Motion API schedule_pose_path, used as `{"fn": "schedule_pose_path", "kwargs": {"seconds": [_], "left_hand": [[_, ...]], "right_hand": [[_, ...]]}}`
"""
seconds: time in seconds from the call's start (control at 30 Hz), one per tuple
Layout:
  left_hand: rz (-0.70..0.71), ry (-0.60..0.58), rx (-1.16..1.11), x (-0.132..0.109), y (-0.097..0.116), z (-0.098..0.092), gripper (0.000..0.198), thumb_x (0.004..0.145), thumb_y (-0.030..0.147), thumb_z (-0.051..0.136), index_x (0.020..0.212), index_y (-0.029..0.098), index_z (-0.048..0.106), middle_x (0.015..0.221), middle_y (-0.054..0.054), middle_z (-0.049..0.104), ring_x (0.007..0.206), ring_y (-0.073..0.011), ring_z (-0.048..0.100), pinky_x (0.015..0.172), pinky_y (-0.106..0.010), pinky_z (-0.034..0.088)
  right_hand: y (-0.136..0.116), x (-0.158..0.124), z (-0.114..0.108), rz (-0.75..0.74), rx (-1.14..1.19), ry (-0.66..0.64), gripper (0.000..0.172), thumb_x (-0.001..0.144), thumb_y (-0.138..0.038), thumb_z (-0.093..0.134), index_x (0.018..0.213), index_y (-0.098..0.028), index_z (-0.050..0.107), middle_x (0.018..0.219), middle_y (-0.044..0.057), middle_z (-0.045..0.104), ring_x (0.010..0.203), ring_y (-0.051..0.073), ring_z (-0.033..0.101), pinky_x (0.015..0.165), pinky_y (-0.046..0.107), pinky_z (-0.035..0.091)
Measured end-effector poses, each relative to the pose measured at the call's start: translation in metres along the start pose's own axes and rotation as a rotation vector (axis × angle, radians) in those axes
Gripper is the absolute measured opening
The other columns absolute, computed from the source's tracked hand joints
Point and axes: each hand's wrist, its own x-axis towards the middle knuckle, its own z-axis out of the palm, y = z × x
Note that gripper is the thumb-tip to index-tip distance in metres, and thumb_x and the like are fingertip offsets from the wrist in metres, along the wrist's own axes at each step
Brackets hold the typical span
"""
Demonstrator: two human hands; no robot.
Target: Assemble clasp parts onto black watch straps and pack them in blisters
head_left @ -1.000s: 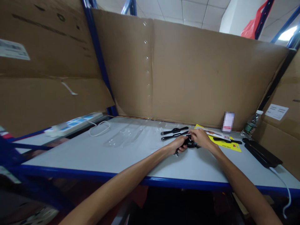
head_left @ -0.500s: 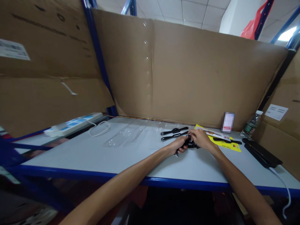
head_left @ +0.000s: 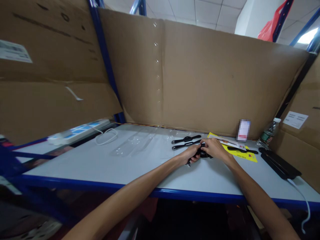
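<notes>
My left hand (head_left: pixel 191 154) is closed around a black watch band (head_left: pixel 200 150), one end of which sticks out below the fingers. My right hand (head_left: pixel 210 146) pinches the same band from the other side, its fingertips close to my left thumb. The fingers cover much of the band. Just behind my hands, two more black watch bands (head_left: pixel 186 139) lie side by side on the table. To the right, another black band (head_left: pixel 242 150) rests on a yellow printed card (head_left: pixel 252 156).
Clear plastic packaging (head_left: pixel 130 146) lies left of my hands on the grey table (head_left: pixel 100 166). A power strip (head_left: pixel 77 131) and white cable (head_left: pixel 110 136) sit further left. At the right are a water bottle (head_left: pixel 268 133) and a black device (head_left: pixel 278 163) with a white cord. Cardboard walls surround the table.
My right fingers have shifted very slightly on the watch band. My left hand and the things on the table stay where they were.
</notes>
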Motion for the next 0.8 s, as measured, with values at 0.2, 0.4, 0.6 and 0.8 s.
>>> {"fn": "schedule_pose_path", "kwargs": {"seconds": [0.2, 0.4, 0.6, 0.8], "left_hand": [[0.002, 0.009, 0.016, 0.002, -0.003, 0.001, 0.03, 0.101, 0.043, 0.03, 0.082, 0.023, 0.042, 0.051, 0.009, 0.037, 0.033, -0.006, 0.021, 0.037, -0.018, 0.012], [0.02, 0.001, -0.014, 0.002, -0.003, -0.002, 0.028, 0.101, 0.042, 0.033, 0.081, 0.023, 0.041, 0.051, 0.009, 0.037, 0.032, -0.0051, 0.021, 0.036, -0.017, 0.012], [0.121, 0.066, -0.093, 0.003, -0.004, 0.001, 0.023, 0.099, 0.04, 0.038, 0.083, 0.024, 0.039, 0.051, 0.009, 0.039, 0.032, -0.0054, 0.024, 0.036, -0.017, 0.014], [0.232, 0.168, -0.129, 0.006, -0.007, 0.003, 0.02, 0.098, 0.042, 0.039, 0.089, 0.025, 0.041, 0.052, 0.009, 0.043, 0.032, -0.0058, 0.028, 0.036, -0.016, 0.015]], "right_hand": [[-0.009, -0.002, 0.003, 0.025, -0.017, -0.005, 0.029, 0.089, -0.014, 0.058, 0.113, -0.02, 0.071, 0.091, 0.008, 0.078, 0.09, 0.023, 0.071, 0.073, 0.026, 0.042], [-0.009, 0.0, 0.007, 0.082, -0.017, 0.042, 0.025, 0.092, -0.019, 0.059, 0.113, -0.019, 0.072, 0.098, 0.01, 0.078, 0.091, 0.023, 0.071, 0.073, 0.027, 0.041], [0.008, 0.002, 0.001, 0.104, -0.027, 0.105, 0.026, 0.102, -0.031, 0.05, 0.099, -0.02, 0.074, 0.091, 0.007, 0.077, 0.087, 0.02, 0.069, 0.071, 0.026, 0.039], [-0.001, -0.005, -0.002, 0.022, -0.151, 0.047, 0.036, 0.105, -0.039, 0.044, 0.096, -0.02, 0.073, 0.092, 0.01, 0.077, 0.087, 0.022, 0.071, 0.071, 0.027, 0.039]]}}
